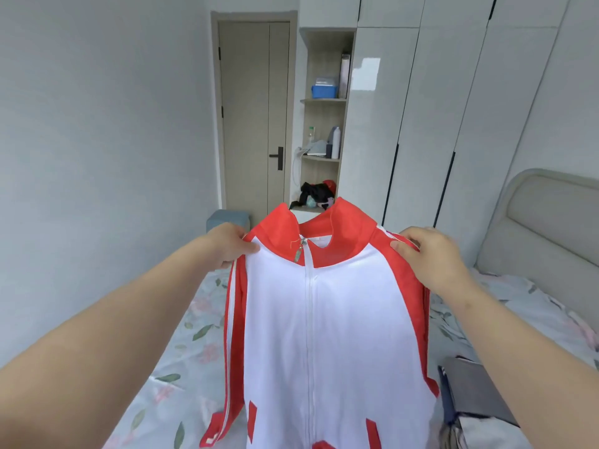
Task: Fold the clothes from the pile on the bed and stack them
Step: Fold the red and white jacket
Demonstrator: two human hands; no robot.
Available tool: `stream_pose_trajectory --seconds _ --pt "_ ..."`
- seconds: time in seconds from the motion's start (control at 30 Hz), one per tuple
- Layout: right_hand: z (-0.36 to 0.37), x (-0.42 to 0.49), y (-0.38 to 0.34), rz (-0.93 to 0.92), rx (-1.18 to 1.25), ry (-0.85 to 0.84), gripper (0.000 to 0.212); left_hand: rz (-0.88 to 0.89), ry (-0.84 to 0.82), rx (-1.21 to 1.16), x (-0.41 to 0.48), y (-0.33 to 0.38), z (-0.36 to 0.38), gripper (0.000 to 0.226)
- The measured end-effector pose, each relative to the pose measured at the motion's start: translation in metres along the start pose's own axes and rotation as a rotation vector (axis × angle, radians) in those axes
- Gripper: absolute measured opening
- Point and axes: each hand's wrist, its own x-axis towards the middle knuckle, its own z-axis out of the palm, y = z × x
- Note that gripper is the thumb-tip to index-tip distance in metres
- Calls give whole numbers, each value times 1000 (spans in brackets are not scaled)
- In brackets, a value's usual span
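A red and white zip-up jacket (334, 335) hangs upright in front of me, zipped shut, its red collar at the top and its sleeves dangling down both sides. My left hand (228, 246) pinches the jacket's left shoulder. My right hand (431, 254) pinches the right shoulder. Below the jacket lies the bed (181, 345) with a pale floral sheet. At the lower right lies a stack of grey and dark folded clothes (476, 393), partly hidden by my right forearm.
A padded headboard (547, 222) stands at the right. White wardrobe doors (453, 108) fill the back right, next to open shelves (324, 131) with bottles and a blue box. A closed door (254, 115) is straight ahead, with a small grey stool (227, 220) near it.
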Motion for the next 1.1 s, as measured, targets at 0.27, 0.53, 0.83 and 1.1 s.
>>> stream_pose_trajectory --seconds 0.27,0.53,0.83,1.1 --pt "-32 -21 -4 324 355 150 19 -1 -82 -554 -41 46 17 19" --pt "-4 10 8 521 766 167 27 24 -78 -637 8 62 59 30" --pt "170 18 114 738 584 -2 13 -300 -191 -427 124 -42 167 37" --pt "299 67 174 939 400 -19 11 -355 -258 -344 269 -107 249 34"
